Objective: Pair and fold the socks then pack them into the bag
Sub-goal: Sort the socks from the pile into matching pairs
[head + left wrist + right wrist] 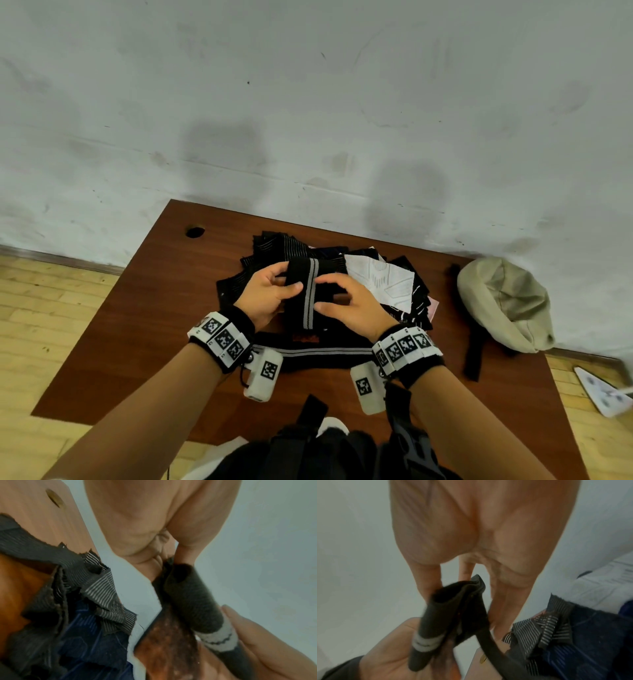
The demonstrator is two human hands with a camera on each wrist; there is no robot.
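Both hands hold a black sock with a grey stripe (308,294) above the middle of the brown table (154,308). My left hand (270,294) grips its left edge, thumb on top. My right hand (346,301) pinches its right edge. The same sock (193,601) shows in the left wrist view, and folded (440,616) in the right wrist view. A matching black sock with a grey stripe (325,353) lies flat under my wrists. A pile of dark socks (274,250) and a white patterned sock (380,281) lie behind. The beige bag (503,305) sits at the right.
The bag's black strap (474,349) trails toward the table's front right. A cable hole (194,231) is in the far left corner. A grey-white wall stands right behind the table. Wooden floor lies on both sides, with a white object (606,394) on it at the right.
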